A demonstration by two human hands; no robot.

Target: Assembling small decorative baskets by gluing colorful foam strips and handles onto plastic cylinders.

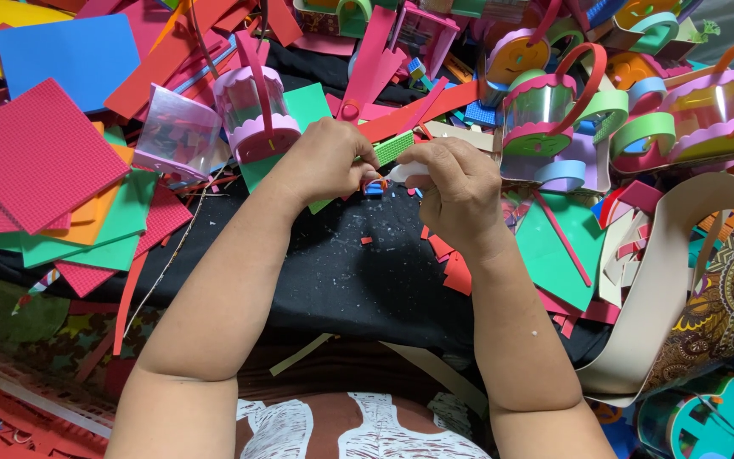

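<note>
A small orange foam piece (381, 180) is pinched in the left hand (326, 161) and a white glue tube (407, 171) is gripped by the right hand (460, 194), above the black worktop (333, 272) ringed by coloured foam sheets (36, 153) and little baskets (545, 110).

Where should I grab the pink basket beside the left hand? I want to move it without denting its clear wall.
Take the pink basket by its arched pink handle, coming from above. It stands upright with the handle topmost and free, while the left hand sits close against its base, probably blocking a lower grip.
</note>
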